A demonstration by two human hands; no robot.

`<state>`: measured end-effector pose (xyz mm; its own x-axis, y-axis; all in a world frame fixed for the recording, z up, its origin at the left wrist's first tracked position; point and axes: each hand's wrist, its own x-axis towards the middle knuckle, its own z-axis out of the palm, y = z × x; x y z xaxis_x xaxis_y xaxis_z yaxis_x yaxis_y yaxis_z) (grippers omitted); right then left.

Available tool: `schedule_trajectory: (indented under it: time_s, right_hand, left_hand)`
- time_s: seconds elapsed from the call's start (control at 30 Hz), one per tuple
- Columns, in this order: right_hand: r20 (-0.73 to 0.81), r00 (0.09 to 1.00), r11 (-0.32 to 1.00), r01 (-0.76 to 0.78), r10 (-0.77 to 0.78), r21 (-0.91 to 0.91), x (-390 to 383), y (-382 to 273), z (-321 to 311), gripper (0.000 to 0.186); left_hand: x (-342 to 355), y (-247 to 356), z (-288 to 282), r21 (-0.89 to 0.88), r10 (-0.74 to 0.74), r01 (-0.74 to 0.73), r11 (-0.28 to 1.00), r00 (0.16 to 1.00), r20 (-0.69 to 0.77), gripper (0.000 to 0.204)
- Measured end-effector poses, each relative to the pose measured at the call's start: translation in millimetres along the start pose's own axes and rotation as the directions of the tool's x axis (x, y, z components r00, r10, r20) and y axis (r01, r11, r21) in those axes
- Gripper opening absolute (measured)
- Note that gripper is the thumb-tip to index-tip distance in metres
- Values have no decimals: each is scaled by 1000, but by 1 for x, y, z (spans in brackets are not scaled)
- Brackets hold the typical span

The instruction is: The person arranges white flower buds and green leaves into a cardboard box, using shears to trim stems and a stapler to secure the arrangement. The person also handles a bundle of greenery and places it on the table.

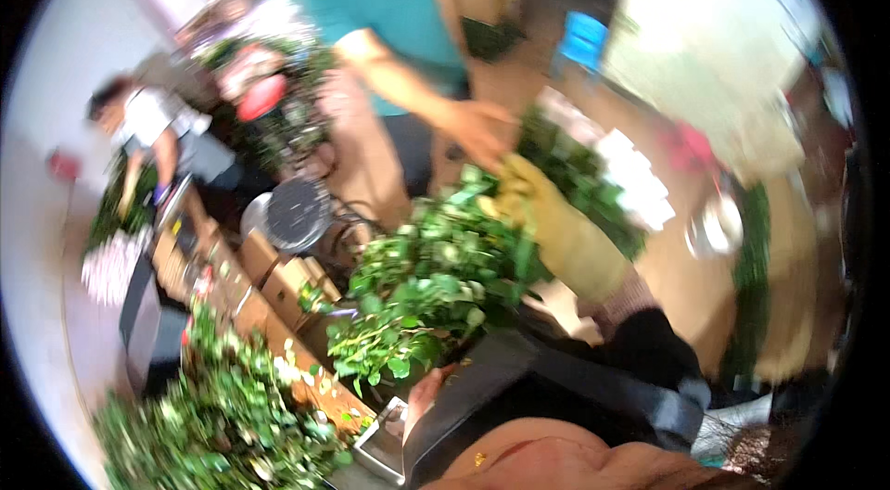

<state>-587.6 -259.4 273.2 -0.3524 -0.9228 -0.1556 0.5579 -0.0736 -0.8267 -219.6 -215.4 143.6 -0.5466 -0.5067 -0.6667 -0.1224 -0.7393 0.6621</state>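
A large bunch of leafy green stems [431, 272] lies in front of my body. My right hand [524, 198], in a long yellow rubber glove, reaches to its far end with the fingers bent in against the leaves, blurred by motion. Just beyond the glove, a co-worker in a teal shirt [399, 3] stretches out a bare hand [477, 130]; whether the two hands touch is unclear. Of my left hand [426, 394] only a bit of skin shows below the bunch, beside my dark apron [501, 379]; its fingers are hidden.
More leafy stems [222, 411] are heaped at lower left beside a wooden bench edge [264, 314]. A round black-topped stool [298, 212] stands beyond cardboard boxes [283, 281]. Another person [171, 133] works far left. White-wrapped bundles [635, 179] and a blue stool [582, 40] are to the right.
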Motion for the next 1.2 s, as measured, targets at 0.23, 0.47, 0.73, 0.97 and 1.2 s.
schedule_trajectory:
  time_s: [0.23,0.47,0.73,0.97,1.2]
  right_hand:
    - [81,966,879,259,-247,-401,-117,60,85,40]
    - [130,982,804,-35,139,-594,-131,138,53,36]
    - [109,957,749,-137,269,-648,-125,143,-20,31]
    - [139,945,769,-149,295,-622,-109,127,-86,27]
    - [271,925,869,-109,267,-482,-70,118,-79,23]
  left_hand:
    - [47,-47,-9,443,157,-380,812,873,461,63]
    - [81,-108,22,597,415,-506,623,860,297,52]
    - [128,-166,65,757,369,-262,598,929,30,47]
    - [163,-239,136,30,76,-77,997,996,41,54]
    - [131,-210,210,-828,131,-185,529,982,-136,65]
